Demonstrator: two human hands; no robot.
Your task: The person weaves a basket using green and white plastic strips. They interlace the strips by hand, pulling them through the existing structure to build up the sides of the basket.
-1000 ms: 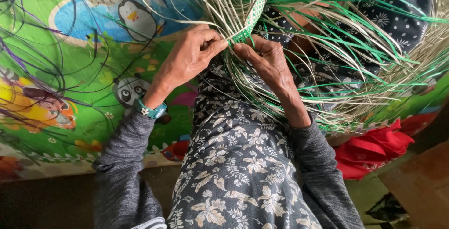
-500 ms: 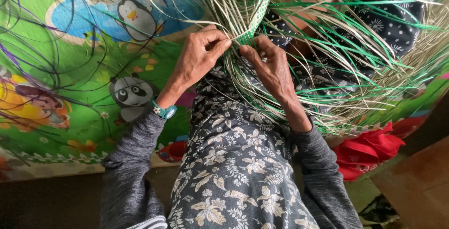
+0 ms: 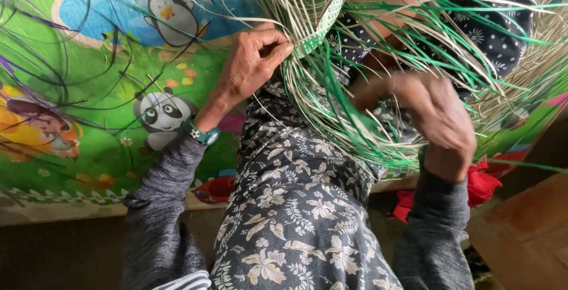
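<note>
A half-woven piece of pale straw and green strips (image 3: 319, 12) rests on my lap, with long loose strands (image 3: 378, 130) fanning out to the right and down. My left hand (image 3: 251, 65) pinches the strands at the woven green-and-white edge. Lower and to the right, my right hand (image 3: 438, 115) is blurred and away from that edge; its fingers curl among the loose strands, and whether it grips any I cannot tell. My lap is covered by a dark floral cloth (image 3: 296, 219). A teal watch (image 3: 204, 135) sits on my left wrist.
A bright cartoon play mat (image 3: 89, 89) with penguins and a panda covers the floor on the left, with thin dark strands lying across it. A red cloth (image 3: 482, 186) lies at the right. A brown wooden surface (image 3: 526, 237) fills the lower right corner.
My right hand has left the woven edge and swung down and to the right through the loose strands. My left hand keeps its pinch at the edge.
</note>
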